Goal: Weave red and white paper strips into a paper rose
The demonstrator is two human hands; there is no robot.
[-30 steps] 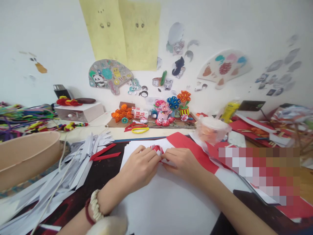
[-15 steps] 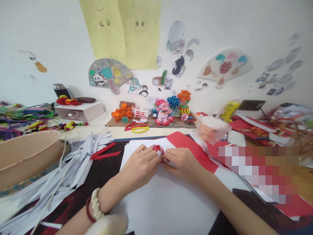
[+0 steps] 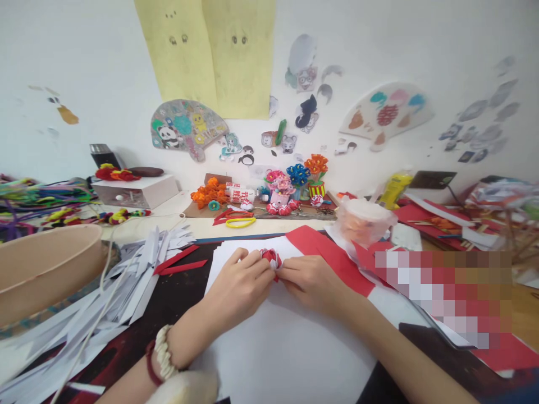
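Left fingers (image 3: 260, 268) and right fingers (image 3: 293, 269) pinch the red-and-white paper piece (image 3: 272, 257) between them

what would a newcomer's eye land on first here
Probably the small red-and-white folded-paper piece held between the left hand and right hand, near the centre. High on the white wall, two large yellow paper sheets stand out. Below and to the right, pink, blue and orange artificial flowers stand near the wall.

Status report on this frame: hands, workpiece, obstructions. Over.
Left hand, right hand: both pinching red-and-white paper piece. Piece partly covered by the hands. No obstruction seen; red sheet lies just beyond right hand.
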